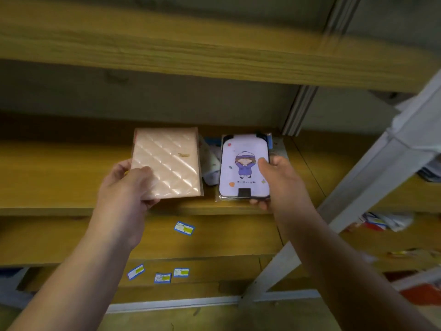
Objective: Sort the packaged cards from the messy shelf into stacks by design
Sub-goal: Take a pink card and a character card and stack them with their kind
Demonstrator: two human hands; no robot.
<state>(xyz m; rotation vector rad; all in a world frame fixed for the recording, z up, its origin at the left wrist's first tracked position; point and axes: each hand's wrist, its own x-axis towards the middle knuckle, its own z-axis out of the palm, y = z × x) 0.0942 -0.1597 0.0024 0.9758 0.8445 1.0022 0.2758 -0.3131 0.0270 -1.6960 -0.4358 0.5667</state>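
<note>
My left hand [130, 187] grips the lower left corner of a pink quilted packaged card [171, 161], thumb on top, holding it over the wooden shelf [59, 173]. In my right hand [274, 180] is a lilac packaged card [241, 168] with a cartoon child in a purple coat, thumb on its face and fingers under its lower right corner. Between and behind the two lie more packaged cards [211, 161], mostly hidden.
A higher shelf board [191, 44] overhangs the work space. A slanted grey metal brace [372, 187] crosses at the right. Small blue-and-yellow labels [183, 228] are stuck on the shelf front and the board below. More packets [386, 222] lie on the right-hand shelves.
</note>
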